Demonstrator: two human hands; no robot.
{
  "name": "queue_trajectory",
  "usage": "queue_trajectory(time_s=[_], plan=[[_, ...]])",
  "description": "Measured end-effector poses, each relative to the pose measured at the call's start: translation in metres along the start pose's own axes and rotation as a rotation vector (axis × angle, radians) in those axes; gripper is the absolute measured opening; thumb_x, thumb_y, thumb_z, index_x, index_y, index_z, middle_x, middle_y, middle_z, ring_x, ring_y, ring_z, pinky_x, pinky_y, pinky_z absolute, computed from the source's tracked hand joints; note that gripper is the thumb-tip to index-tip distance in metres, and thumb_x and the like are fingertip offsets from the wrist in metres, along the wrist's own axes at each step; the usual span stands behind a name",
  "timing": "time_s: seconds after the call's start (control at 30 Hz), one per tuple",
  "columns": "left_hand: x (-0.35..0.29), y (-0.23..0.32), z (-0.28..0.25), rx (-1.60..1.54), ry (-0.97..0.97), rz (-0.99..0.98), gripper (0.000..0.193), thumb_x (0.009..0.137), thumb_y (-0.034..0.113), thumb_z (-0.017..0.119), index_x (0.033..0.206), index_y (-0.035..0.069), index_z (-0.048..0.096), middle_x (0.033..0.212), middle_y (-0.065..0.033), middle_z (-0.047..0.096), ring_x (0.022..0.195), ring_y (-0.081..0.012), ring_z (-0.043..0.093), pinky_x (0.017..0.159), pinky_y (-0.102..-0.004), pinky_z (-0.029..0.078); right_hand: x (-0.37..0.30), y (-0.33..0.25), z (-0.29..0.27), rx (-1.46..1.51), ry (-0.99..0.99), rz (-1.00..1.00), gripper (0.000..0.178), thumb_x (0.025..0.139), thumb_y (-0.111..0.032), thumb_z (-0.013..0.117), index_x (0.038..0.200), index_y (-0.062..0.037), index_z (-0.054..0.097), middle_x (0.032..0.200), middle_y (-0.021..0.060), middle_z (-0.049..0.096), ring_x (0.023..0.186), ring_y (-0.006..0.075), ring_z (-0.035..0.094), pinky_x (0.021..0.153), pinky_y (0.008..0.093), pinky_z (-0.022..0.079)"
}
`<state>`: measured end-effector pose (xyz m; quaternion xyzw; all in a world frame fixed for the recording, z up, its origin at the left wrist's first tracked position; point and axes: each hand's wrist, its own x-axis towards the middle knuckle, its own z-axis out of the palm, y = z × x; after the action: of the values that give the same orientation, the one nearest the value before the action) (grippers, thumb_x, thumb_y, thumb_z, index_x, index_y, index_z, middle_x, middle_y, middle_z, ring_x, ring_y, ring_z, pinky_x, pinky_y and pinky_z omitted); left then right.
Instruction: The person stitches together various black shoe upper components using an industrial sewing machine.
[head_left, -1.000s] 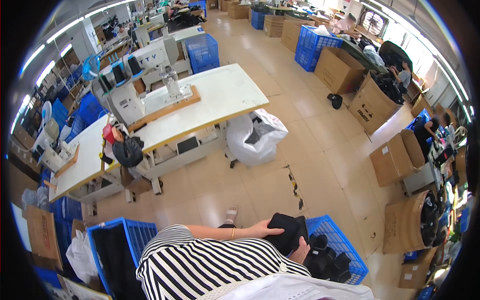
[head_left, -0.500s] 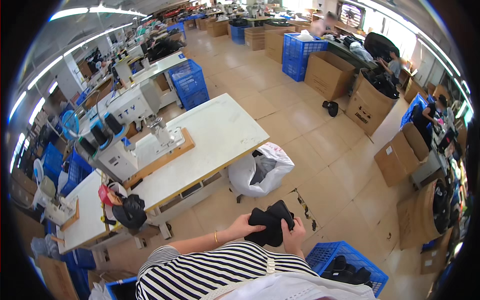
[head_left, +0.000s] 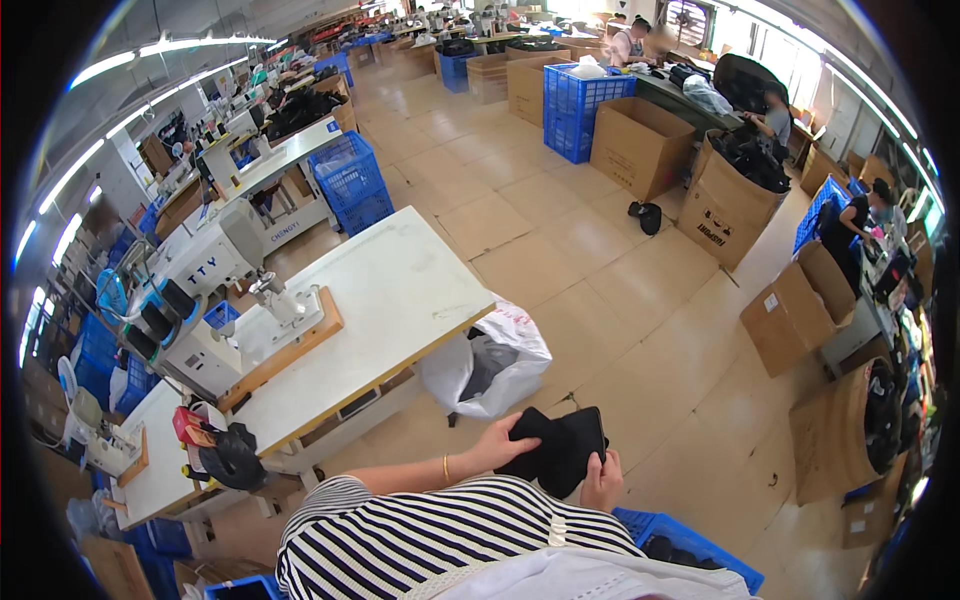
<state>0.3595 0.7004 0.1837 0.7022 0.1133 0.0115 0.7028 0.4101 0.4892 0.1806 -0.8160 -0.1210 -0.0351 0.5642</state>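
Note:
A soft black fabric piece (head_left: 562, 448) is held in front of my body, between both hands. My left hand (head_left: 494, 446) grips its left end, thumb on top and fingers underneath. At its right edge, my right hand (head_left: 602, 484) pinches the piece near the lower corner. A firmer dark border runs along that right side. The exact kind of article cannot be made out. Below my right hand stands a blue plastic crate (head_left: 712, 545) with black items inside, partly hidden by my clothing.
Ahead on the left is a white sewing table (head_left: 400, 290) with a sewing machine (head_left: 285, 300). A white sack (head_left: 515, 370) of grey material sits by its corner. Cardboard boxes (head_left: 640, 145) and another blue crate (head_left: 590, 100) line the far right, where other people sit working.
The black piece has turned and now lies flatter and more spread between my hands; before, it showed a raised, folded part at the right. My view has shifted slightly to the right.

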Motion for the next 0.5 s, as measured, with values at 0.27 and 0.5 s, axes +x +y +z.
queue_trajectory(time_s=[0.27,0.5], plan=[[0.140,0.014,0.099,-0.191,0.031,-0.100,0.032,0.090,0.015,0.064,0.118,0.001,0.059,0.100,-0.0030,0.067,0.089,-0.0103,0.061,0.079,-0.0273,0.050,0.145,0.030,-0.120,0.007,0.041,-0.082,0.025,0.088,-0.014,0.062,0.074,0.0047,0.052,0.084,0.0098,0.050,0.060,0.0122,0.048,0.050,0.0257,0.038],[0.268,0.025,0.206,-0.199,-0.055,-0.053,0.037,0.087,0.014,0.062,0.121,0.000,0.057,0.106,-0.0073,0.065,0.095,-0.0152,0.059,0.086,-0.0323,0.048,0.227,0.122,-0.242,0.026,0.317,0.124,0.028,0.096,-0.019,0.054,0.074,-0.0006,0.051,0.069,-0.0029,0.043,0.066,0.0062,0.039,0.054,0.0252,0.032]])
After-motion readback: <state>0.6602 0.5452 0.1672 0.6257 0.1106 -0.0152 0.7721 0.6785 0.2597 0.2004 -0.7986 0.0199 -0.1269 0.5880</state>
